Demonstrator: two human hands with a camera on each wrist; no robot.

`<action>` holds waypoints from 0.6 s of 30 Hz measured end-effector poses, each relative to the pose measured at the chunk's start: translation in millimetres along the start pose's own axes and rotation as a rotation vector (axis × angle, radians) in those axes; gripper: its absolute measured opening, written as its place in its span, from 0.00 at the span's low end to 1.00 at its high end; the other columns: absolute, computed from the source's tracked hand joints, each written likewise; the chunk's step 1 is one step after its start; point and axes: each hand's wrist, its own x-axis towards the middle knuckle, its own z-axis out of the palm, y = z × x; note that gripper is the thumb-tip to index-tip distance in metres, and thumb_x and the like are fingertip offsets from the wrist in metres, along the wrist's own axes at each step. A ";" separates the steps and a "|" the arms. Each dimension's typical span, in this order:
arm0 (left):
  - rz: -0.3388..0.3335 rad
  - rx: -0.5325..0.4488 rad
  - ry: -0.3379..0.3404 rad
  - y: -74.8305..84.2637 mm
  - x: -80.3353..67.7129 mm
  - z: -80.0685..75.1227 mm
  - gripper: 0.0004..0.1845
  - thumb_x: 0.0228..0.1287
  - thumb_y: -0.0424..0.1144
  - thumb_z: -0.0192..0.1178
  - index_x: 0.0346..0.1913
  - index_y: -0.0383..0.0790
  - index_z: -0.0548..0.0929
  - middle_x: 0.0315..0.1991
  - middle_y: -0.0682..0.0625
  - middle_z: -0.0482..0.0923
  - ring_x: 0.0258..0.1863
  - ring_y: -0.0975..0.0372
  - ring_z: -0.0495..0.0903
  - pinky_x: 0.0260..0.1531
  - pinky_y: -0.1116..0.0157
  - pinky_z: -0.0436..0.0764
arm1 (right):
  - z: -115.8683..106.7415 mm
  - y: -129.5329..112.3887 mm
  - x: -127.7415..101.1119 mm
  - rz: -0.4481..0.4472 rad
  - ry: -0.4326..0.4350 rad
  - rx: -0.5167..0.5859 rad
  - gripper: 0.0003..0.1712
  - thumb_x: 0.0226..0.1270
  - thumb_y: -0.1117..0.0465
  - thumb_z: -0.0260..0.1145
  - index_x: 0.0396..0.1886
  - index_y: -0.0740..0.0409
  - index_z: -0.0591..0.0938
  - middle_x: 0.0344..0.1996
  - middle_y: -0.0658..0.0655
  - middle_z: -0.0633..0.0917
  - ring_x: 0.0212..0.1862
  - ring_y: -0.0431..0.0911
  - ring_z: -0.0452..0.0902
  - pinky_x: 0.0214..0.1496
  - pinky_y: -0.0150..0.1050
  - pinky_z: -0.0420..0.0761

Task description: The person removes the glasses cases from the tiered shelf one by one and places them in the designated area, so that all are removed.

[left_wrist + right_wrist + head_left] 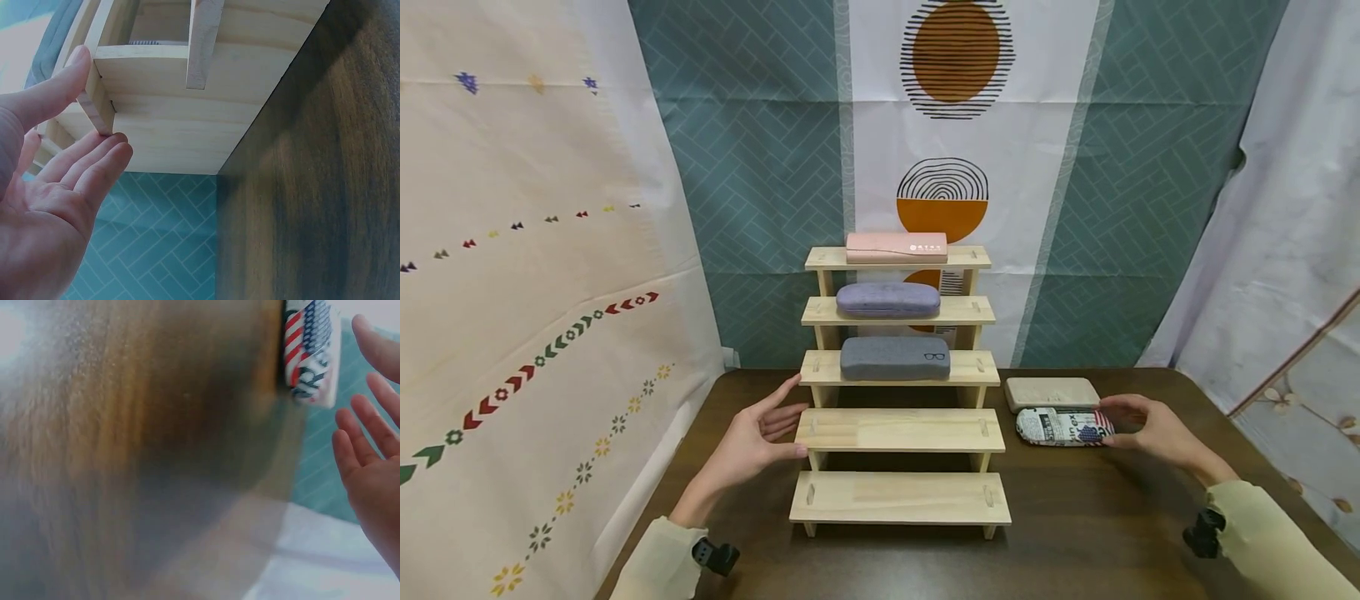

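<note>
A stepped wooden rack stands mid-table. Its top three shelves carry a pink case, a purple-grey case and a grey case with a glasses icon; the two lower shelves are bare. My left hand is at the left end of the fourth shelf, fingers straight; in the left wrist view the thumb and fingertips touch that board's end. My right hand spreads around the right end of a newspaper-and-flag print case on the table. In the right wrist view its fingers stand apart from the case.
A beige case lies flat just behind the printed case, right of the rack. The dark wooden table is ringed by patterned cloth backdrops on the left, back and right.
</note>
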 end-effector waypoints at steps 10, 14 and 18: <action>-0.009 0.010 0.001 1.2 -0.9 -0.7 0.58 0.53 0.26 0.81 0.85 0.51 0.60 0.69 0.32 0.75 0.68 0.42 0.76 0.64 0.46 0.76 | -5.3 -63.6 -4.8 -0.129 0.011 -0.101 0.32 0.55 0.55 0.86 0.58 0.59 0.86 0.54 0.58 0.85 0.55 0.52 0.81 0.52 0.24 0.78; -0.014 0.016 0.005 1.4 -1.2 -0.5 0.58 0.53 0.27 0.81 0.84 0.52 0.60 0.68 0.32 0.75 0.68 0.42 0.76 0.64 0.49 0.77 | 0.7 -91.7 -4.7 -0.214 0.042 -0.122 0.28 0.54 0.55 0.87 0.55 0.53 0.88 0.51 0.53 0.86 0.50 0.42 0.79 0.48 0.27 0.77; -0.013 0.013 0.001 0.9 -1.0 -0.2 0.58 0.53 0.27 0.81 0.85 0.53 0.60 0.69 0.32 0.75 0.68 0.42 0.76 0.64 0.47 0.77 | 5.9 -119.8 -3.8 -0.260 0.054 -0.153 0.26 0.54 0.56 0.87 0.53 0.49 0.89 0.50 0.49 0.86 0.48 0.42 0.80 0.45 0.37 0.80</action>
